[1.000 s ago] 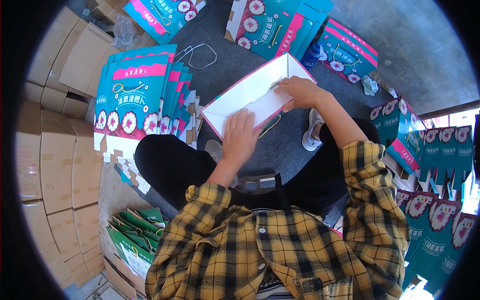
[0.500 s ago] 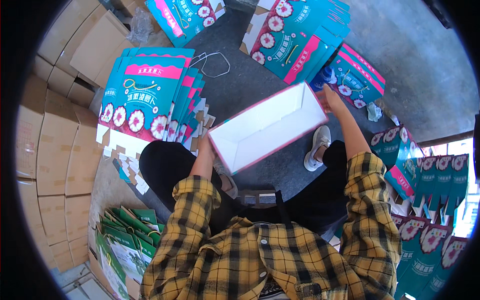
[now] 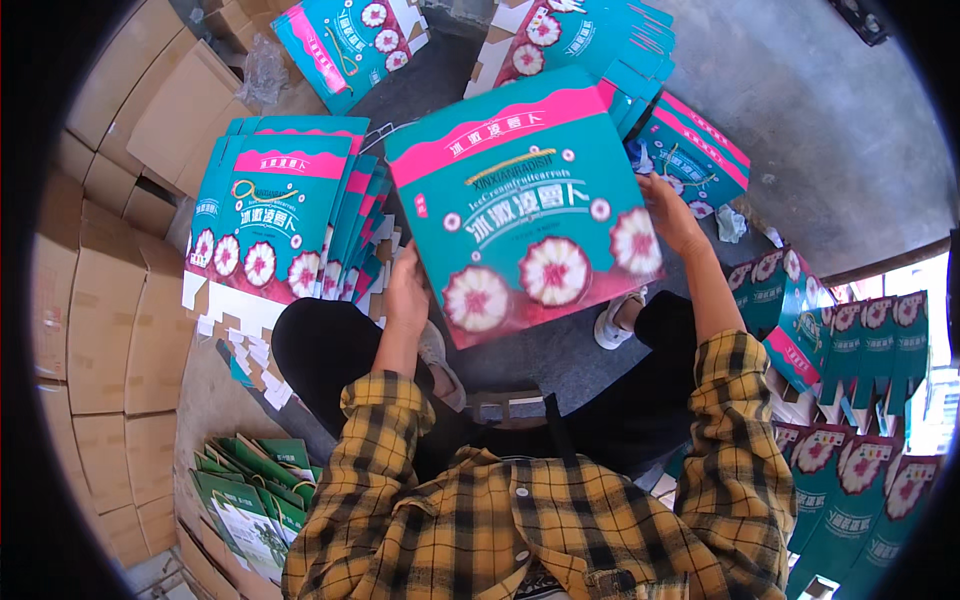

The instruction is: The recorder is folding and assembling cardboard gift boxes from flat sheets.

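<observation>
Between my two hands is a teal and pink gift box (image 3: 540,215) with printed round slices and a yellow cord handle, held above my knees. Its broad printed face is turned up toward me. My left hand (image 3: 406,290) grips the lower left side, fingers partly behind the box. On the right edge, my right hand (image 3: 668,212) holds it with the thumb showing and other fingers partly hidden. A stack of flat teal cartons (image 3: 270,210) with white flaps lies to the left of the box.
More flat cartons (image 3: 350,45) and another stack (image 3: 640,50) lie ahead. A folded-up teal box (image 3: 695,150) stands right of my right hand. Finished-looking boxes (image 3: 850,480) line the right side. Brown cardboard boxes (image 3: 100,310) wall the left, with green bags (image 3: 250,490) at lower left.
The box has turned in my hands: its white open inside faced me before, and now its printed broad face does. Both hands still hold it.
</observation>
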Motion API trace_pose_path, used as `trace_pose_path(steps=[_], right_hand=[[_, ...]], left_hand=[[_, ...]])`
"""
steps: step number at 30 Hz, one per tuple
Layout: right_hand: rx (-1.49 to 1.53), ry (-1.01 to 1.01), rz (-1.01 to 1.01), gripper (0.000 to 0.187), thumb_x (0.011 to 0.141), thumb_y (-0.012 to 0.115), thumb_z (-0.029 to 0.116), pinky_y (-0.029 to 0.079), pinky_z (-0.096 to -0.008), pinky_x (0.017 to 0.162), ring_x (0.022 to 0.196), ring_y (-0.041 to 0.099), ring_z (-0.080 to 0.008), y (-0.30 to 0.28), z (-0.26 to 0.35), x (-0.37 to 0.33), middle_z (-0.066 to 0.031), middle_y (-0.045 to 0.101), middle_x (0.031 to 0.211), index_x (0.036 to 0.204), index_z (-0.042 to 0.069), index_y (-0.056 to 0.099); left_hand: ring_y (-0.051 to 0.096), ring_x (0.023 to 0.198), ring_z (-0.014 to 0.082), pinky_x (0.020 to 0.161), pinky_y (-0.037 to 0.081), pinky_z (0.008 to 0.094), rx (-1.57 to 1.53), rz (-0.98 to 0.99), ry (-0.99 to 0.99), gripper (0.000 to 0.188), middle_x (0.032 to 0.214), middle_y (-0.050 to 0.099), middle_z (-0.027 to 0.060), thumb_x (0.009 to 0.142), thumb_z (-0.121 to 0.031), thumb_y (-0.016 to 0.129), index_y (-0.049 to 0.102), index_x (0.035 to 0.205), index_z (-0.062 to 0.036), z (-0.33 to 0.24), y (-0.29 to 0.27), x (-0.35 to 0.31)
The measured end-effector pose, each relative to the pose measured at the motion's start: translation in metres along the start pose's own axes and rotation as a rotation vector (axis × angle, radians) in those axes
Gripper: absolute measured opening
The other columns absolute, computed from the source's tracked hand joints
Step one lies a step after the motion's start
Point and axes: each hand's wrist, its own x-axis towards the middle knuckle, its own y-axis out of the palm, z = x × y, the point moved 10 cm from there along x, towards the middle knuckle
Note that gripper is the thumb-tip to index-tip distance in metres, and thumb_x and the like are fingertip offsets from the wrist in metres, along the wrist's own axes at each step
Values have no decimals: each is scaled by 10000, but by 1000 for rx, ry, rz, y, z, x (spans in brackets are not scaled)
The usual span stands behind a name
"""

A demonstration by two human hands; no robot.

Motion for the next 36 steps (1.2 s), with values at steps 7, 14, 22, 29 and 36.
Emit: trace_pose_path(steps=[7,14,22,29,36], right_hand=[[57,184,-123,793,868,409,696,292,-536,1066,1305,394,-306,-4,-55,-10,-117,411,1434,1414,121,391],[-45,522,-154,697,846,534,599,253,-610,1060,1324,355,-322,-34,-107,-14,-98,461,1396,1355,129,464],[-271,368,-97,413,837,599,329,417,-436,955,1088,537,-202,-53,-93,-19,-53,596,1153,1197,128,599],[-886,66,-164,465,793,661,424,483,-371,767,833,635,-225,-35,-21,-3,-103,653,950,1103,80,609],[-1422,-122,-402,703,764,646,589,501,-447,781,939,647,-339,0,13,-15,-195,669,971,1187,38,533]], left_hand=[[399,1255,225,1004,320,516,110,-145,-40,693,1350,448,40,901,-636,425,379,1384,-141,36,-34,-6],[441,1238,238,995,349,505,393,-61,-120,620,1330,463,108,932,-538,421,378,1386,-119,68,-35,-18],[531,1138,303,973,416,390,981,69,321,690,1270,489,210,828,-178,678,331,1400,-11,69,-24,-17],[577,1051,297,918,440,381,993,-123,263,509,1101,581,200,877,-341,633,494,1201,26,17,15,-31],[535,1119,345,964,415,400,1214,-161,618,454,1193,540,214,902,-246,565,466,1260,14,-3,40,-48]])
